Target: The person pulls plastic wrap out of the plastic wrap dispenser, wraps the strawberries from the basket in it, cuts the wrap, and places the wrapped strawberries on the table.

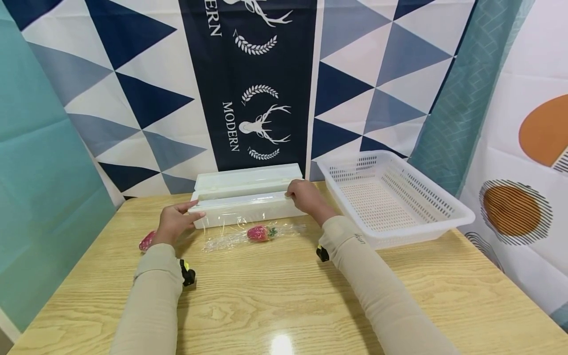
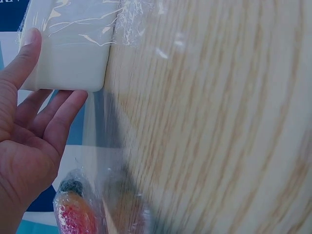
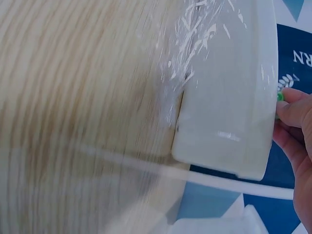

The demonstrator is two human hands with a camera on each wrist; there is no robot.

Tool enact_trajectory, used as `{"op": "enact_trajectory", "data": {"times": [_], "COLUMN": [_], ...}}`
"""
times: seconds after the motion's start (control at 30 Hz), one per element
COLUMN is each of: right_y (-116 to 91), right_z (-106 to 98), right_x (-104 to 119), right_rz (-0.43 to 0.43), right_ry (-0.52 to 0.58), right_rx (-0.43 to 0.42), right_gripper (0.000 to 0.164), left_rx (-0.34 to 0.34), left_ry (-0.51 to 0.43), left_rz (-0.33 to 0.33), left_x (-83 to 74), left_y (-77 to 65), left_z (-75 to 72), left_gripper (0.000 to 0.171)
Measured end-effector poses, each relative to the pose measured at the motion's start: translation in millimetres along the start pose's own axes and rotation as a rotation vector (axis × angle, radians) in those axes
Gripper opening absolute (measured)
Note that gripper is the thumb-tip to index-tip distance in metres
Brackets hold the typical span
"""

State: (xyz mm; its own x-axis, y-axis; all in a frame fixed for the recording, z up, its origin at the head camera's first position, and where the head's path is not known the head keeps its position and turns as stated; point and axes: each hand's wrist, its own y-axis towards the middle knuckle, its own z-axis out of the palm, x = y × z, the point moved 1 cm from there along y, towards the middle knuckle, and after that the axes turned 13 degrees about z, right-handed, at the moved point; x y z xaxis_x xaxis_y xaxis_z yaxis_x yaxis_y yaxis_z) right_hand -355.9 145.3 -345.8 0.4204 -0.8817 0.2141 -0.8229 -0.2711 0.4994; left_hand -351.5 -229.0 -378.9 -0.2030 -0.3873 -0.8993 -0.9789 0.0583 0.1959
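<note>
A long white cling film dispenser [image 1: 248, 207] lies across the back of the table with its lid [image 1: 248, 178] raised. Clear film hangs from its front edge onto the table. My left hand [image 1: 173, 222] grips the dispenser's left end, thumb on the front face and fingers around the end. At the top edge near the right end, my right hand [image 1: 306, 198] pinches a small green slider [image 3: 280, 97], mostly hidden by the fingers. On the film in front lies a red strawberry [image 1: 261, 233] with green leaves. A second, film-wrapped strawberry [image 2: 75, 214] sits beside the left wrist.
A white perforated plastic basket [image 1: 399, 231] stands to the right, close to the right forearm. Behind the dispenser hangs a patterned curtain [image 1: 266, 74]. The wooden table [image 1: 248, 301] stretches forward under both forearms.
</note>
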Motion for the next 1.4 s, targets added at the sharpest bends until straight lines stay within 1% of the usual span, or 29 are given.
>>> {"op": "enact_trajectory", "data": {"times": [0.13, 0.2, 0.3, 0.43, 0.57, 0.67, 0.8, 0.87, 0.97, 1.07, 1.1, 1.17, 1.3, 1.33, 1.4], "right_y": [-2, -3, -3, -4, -6, -9, -11, -11, -9, -9, -8, -8, -7, -6, -6], "right_z": [-3, -6, -7, -9, -16, -20, -19, -16, -11, -8, -7, -6, -5, -4, -4], "right_x": [-6, -6, -7, -8, -12, -14, -16, -17, -19, -19, -19, -19, -19, -19, -19], "right_rz": [0.034, 0.064, 0.109, 0.137, 0.164, 0.190, 0.200, 0.214, 0.278, 0.358, 0.377, 0.405, 0.420, 0.417, 0.411], "right_ry": [-0.010, -0.016, -0.004, 0.001, -0.034, -0.039, -0.012, 0.004, 0.066, 0.122, 0.136, 0.144, 0.148, 0.146, 0.146], "right_rx": [-0.033, -0.028, 0.001, 0.009, -0.013, -0.028, -0.037, -0.034, -0.002, 0.026, 0.029, 0.025, 0.018, 0.015, 0.006], "right_gripper": [0.023, 0.023, 0.023, 0.024, 0.024, 0.025, 0.024, 0.019, 0.013, 0.021, 0.024, 0.023, 0.018, 0.017, 0.016], "left_rx": [-0.001, 0.000, -0.005, -0.009, -0.019, -0.027, -0.023, -0.022, -0.022, -0.019, -0.014, 0.000, 0.038, 0.045, 0.055], "left_ry": [0.001, 0.006, 0.019, 0.014, 0.007, 0.003, 0.006, 0.012, 0.018, 0.019, 0.013, -0.003, -0.044, -0.075, -0.171], "left_rz": [0.024, 0.036, 0.045, 0.044, 0.033, 0.028, 0.029, 0.027, 0.023, 0.025, 0.029, 0.032, 0.021, 0.012, -0.018], "left_x": [-0.7, -0.6, -0.3, 0.1, -0.5, -1.4, -2.1, -1.9, -1.3, -1.5, -1.5, -1.1, -0.2, -0.2, 0.5], "left_y": [-0.8, -0.9, -0.6, 0.8, 2.8, 3.9, 4.1, 4.1, 3.9, 3.4, 3.2, 2.4, -0.8, -2.0, -3.6], "left_z": [-4.3, -5.9, -6.1, -4.2, -3.5, -3.3, -3.7, -4.3, -5.3, -5.5, -5.5, -5.9, -8.8, -9.8, -12.5], "left_gripper": [0.063, 0.063, 0.061, 0.060, 0.060, 0.060, 0.059, 0.059, 0.059, 0.060, 0.060, 0.062, 0.066, 0.068, 0.069]}}
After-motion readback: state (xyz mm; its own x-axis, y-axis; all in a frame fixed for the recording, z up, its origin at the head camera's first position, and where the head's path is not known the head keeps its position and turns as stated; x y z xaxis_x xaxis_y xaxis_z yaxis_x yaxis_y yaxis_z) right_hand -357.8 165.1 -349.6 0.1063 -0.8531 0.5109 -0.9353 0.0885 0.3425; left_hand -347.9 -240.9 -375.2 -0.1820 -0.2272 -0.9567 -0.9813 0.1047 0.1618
